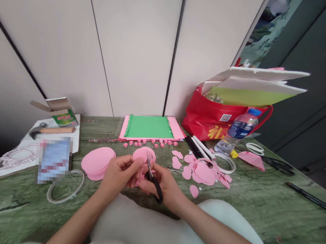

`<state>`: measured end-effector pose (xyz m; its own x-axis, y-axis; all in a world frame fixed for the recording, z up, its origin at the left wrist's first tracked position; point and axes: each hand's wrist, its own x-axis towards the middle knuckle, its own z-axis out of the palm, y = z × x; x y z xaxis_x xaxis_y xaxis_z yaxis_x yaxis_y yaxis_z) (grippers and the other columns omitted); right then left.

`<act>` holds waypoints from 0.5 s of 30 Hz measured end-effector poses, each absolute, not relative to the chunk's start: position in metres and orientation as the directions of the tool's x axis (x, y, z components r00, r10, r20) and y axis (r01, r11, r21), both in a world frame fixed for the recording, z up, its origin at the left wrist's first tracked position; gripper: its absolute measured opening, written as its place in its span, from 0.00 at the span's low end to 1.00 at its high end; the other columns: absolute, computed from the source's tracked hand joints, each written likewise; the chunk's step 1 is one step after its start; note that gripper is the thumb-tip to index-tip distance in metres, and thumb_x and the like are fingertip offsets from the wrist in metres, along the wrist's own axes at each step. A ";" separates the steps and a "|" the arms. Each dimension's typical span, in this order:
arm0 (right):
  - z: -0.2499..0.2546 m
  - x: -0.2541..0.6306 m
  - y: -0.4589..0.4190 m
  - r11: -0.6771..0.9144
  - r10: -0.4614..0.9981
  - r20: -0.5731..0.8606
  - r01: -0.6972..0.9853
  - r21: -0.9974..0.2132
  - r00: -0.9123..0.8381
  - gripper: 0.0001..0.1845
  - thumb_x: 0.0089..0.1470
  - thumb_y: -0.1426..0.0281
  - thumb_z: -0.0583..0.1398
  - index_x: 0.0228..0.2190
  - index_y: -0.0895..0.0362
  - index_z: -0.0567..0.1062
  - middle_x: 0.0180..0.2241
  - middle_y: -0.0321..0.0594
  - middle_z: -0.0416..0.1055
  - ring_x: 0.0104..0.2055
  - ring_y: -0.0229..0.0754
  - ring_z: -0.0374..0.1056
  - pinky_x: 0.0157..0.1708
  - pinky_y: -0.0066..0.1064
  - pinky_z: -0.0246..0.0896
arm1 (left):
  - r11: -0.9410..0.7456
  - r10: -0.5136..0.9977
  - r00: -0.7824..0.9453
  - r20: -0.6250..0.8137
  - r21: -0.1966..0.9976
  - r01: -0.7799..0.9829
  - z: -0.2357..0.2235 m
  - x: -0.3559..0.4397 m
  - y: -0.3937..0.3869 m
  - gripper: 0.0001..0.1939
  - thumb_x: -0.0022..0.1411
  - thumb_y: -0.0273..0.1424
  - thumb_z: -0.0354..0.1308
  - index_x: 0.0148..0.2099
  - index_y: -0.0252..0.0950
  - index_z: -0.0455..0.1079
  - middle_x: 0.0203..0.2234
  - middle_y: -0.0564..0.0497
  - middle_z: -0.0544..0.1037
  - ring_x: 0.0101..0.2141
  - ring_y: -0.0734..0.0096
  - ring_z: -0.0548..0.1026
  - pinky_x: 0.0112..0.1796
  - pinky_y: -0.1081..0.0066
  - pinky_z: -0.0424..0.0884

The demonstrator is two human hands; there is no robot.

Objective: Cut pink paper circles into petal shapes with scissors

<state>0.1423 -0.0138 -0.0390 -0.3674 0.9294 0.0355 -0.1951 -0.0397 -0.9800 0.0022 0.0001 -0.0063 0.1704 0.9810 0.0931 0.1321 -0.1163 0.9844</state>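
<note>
My left hand (125,168) pinches a round piece of pink paper (143,154) and holds it up over the table's near edge. In my right hand (162,183) are small scissors (155,184) with black handles, my fingers around the loops. Their metal blades point up and away, lying against the pink piece; whether they are parted is hard to make out. Left of my hands is a stack of pink paper circles (98,162). Cut pink petal shapes and scraps (204,172) lie scattered to the right. Beyond my hands sits a row of small curled pink pieces (155,145).
Green and pink paper sheets (150,126) lie at the back. A red bag (202,117), water bottle (236,132), white pens (203,147) and tape roll (227,163) stand or lie at right. At left are a hammer (56,130), bead strings (15,158) and another tape roll (53,199).
</note>
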 end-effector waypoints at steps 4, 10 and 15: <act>-0.037 0.143 -0.014 -0.045 0.935 0.020 -0.174 -0.984 -0.355 0.20 0.36 0.60 0.66 0.27 0.57 0.64 0.15 0.28 0.62 0.17 0.31 0.56 0.18 0.23 0.51 | -0.126 0.984 0.142 0.111 0.987 0.101 -0.008 0.000 0.001 0.16 0.56 0.36 0.55 0.19 0.34 0.62 0.09 0.58 0.65 0.10 0.83 0.61 0.12 0.80 0.54; -0.033 0.144 -0.016 -0.061 0.927 0.012 -0.184 -0.981 -0.375 0.20 0.36 0.59 0.65 0.26 0.57 0.64 0.16 0.28 0.62 0.16 0.30 0.56 0.16 0.22 0.51 | -0.139 0.984 0.119 0.133 0.989 0.051 -0.011 -0.001 0.003 0.16 0.55 0.35 0.56 0.19 0.34 0.63 0.10 0.58 0.65 0.10 0.83 0.60 0.12 0.80 0.54; -0.034 0.144 -0.015 -0.100 0.927 -0.026 -0.180 -0.979 -0.373 0.21 0.35 0.58 0.66 0.25 0.58 0.65 0.13 0.26 0.60 0.14 0.30 0.57 0.15 0.22 0.52 | -0.170 0.982 0.085 0.168 0.985 0.016 -0.010 -0.001 0.003 0.15 0.56 0.34 0.55 0.20 0.34 0.64 0.11 0.59 0.65 0.10 0.84 0.60 0.12 0.81 0.54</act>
<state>0.1436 -0.0153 -0.0343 -0.3730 0.9275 -0.0263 -0.1801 -0.1001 -0.9785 -0.0010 0.0035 -0.0100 0.0852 0.9821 0.1677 0.0155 -0.1696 0.9854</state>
